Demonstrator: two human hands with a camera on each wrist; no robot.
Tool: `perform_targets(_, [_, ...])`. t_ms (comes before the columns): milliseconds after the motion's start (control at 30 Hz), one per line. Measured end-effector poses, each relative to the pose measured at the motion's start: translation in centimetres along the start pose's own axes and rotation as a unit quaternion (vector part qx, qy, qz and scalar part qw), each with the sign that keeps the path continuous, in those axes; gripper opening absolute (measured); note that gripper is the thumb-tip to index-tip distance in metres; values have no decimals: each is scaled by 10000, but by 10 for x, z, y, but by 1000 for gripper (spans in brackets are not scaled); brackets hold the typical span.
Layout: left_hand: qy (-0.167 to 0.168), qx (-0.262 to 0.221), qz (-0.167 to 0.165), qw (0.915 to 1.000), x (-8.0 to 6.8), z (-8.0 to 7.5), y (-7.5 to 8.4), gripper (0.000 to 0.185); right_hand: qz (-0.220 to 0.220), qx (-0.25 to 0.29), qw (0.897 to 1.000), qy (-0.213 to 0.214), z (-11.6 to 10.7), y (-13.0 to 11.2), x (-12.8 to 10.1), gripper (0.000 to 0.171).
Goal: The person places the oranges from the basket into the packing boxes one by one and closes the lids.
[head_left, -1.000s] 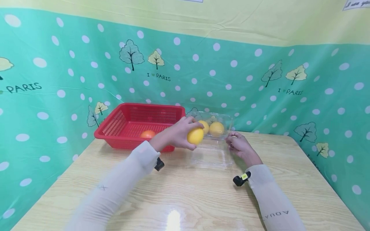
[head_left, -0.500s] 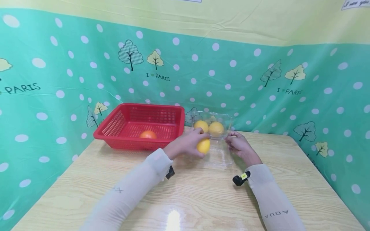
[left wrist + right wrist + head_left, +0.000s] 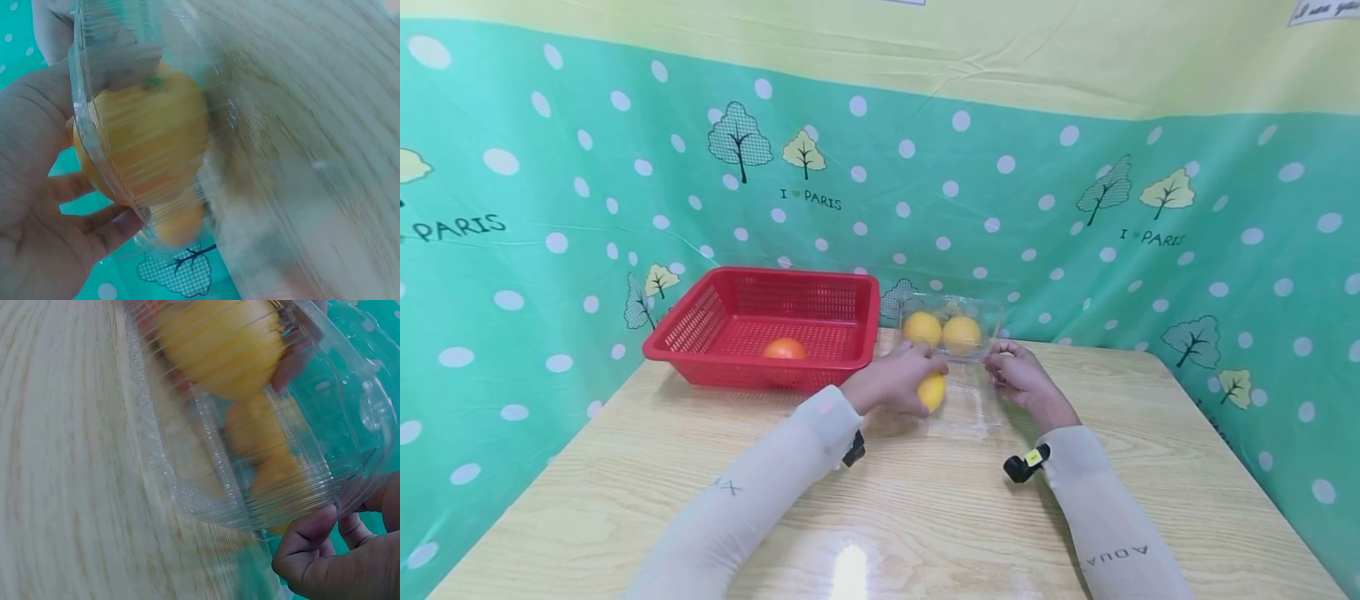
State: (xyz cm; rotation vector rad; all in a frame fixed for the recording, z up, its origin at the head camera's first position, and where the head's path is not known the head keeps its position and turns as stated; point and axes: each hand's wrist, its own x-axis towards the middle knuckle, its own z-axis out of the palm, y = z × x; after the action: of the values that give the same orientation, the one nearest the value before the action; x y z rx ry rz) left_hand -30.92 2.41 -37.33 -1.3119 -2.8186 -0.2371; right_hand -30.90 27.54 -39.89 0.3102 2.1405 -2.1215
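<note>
My left hand (image 3: 897,379) grips an orange (image 3: 932,392), fingers over its top and thumb low at its side. It holds the fruit in the near half of an open clear plastic clamshell box (image 3: 973,417). Seen from the left wrist, the orange (image 3: 150,134) shows a green stem spot through the clear wall. Two more oranges (image 3: 922,328) (image 3: 962,335) sit side by side in the box's far half. At the box's right side, my right hand (image 3: 1021,382) pinches the plastic rim between thumb and fingers, plain in the right wrist view beside the clear rim (image 3: 369,481).
A red perforated plastic basket (image 3: 760,377) stands left of the box, with one red-orange round fruit (image 3: 784,348) inside. Both are on a wood-grain table (image 3: 925,517). Behind hangs a green dotted cloth (image 3: 1037,250).
My left hand has carried the orange right and down, from in front of the far oranges into the box's near half. My right hand has stayed at the rim.
</note>
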Motion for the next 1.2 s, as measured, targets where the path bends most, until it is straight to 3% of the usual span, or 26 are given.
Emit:
perform_targets(433, [-503, 97, -322, 9982, -1, -10, 9, 60, 45, 70, 10000, -27, -1, 2, 1, 12])
perform_targets(733, [-292, 248, -85, 9992, -12, -32, 4, 53, 11, 19, 10000, -82, 0, 2, 0, 11])
perform_targets(967, [131, 327, -57, 9994, -28, -50, -19, 46, 40, 131, 9998, -144, 0, 0, -2, 12])
perform_targets(1200, [310, 651, -398, 9966, -47, -71, -49, 44, 32, 150, 9998, -154, 1, -1, -2, 13])
